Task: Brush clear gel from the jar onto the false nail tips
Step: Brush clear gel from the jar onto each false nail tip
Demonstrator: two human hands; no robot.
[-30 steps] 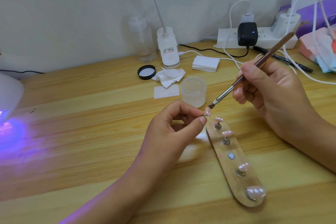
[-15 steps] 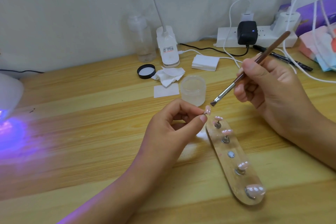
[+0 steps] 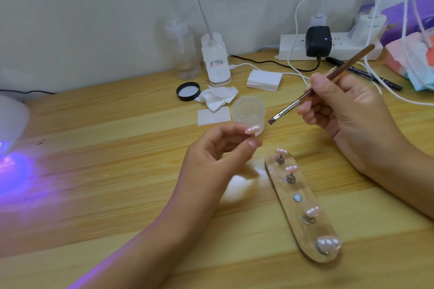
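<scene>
Wooden table (image 3: 117,195) under everything. Right hand (image 3: 347,110) grips the brush pen-style, right of the jar. Left hand (image 3: 211,155) at centre, thumb and fingers pinching one nail tip. Clear holder strip (image 3: 285,195) near right: four mounted tips (image 3: 291,168), one bare peg (image 3: 297,197). Open jar (image 3: 248,112) on table just beyond left hand. Brush (image 3: 291,107) bristles just right of jar, not touching. Pinched nail tip (image 3: 252,129) overlaps jar's near wall; contact unclear, blurry.
</scene>
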